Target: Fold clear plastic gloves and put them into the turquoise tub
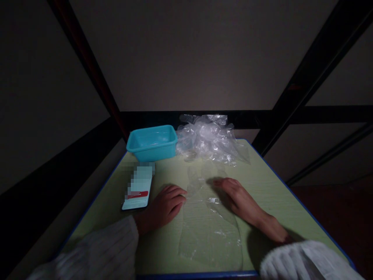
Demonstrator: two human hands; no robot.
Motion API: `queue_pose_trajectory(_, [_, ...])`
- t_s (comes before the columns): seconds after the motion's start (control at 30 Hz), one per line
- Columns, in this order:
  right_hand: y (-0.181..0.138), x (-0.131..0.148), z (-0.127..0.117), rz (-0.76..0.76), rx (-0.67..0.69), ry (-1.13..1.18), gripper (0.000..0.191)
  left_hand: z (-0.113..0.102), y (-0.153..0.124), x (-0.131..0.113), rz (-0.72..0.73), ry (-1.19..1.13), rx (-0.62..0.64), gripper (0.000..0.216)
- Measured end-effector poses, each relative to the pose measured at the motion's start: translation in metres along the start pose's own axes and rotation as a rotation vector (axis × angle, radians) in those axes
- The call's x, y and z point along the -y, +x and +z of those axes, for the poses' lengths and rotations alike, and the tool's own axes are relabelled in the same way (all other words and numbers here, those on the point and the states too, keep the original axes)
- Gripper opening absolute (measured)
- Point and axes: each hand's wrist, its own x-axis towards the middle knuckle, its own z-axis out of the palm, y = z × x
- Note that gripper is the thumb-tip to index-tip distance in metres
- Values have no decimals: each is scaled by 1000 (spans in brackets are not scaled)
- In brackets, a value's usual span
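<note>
A clear plastic sheet (208, 229) lies flat on the green table (274, 186), reaching from the front edge toward the middle. My left hand (167, 204) rests at the sheet's left edge with its fingers curled down onto the table, touching the plastic. My right hand (237, 198) lies flat on the upper part of the sheet, fingers stretched out and pointing left. Both wrists wear white knitted sleeves.
A turquoise plastic tub (153, 142) stands at the back left of the table. Beside it on the right is a heap of crumpled clear plastic bags (208, 138). A phone (138, 187) lies left of my left hand. Dark frame bars rise behind the table.
</note>
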Motion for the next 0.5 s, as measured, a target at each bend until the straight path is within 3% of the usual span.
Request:
queue_pose_trajectory(0.13, [-1, 3, -2, -19, 10, 45, 39, 1, 0, 0, 8, -10, -10, 20])
queue_pose_trajectory(0.33, [1, 18, -4, -67, 196, 181, 31, 3, 0, 2, 7, -3, -12, 19])
queue_pose_trajectory(0.5, [1, 18, 1, -27, 243, 177, 29, 5, 0, 2, 4, -23, -27, 18])
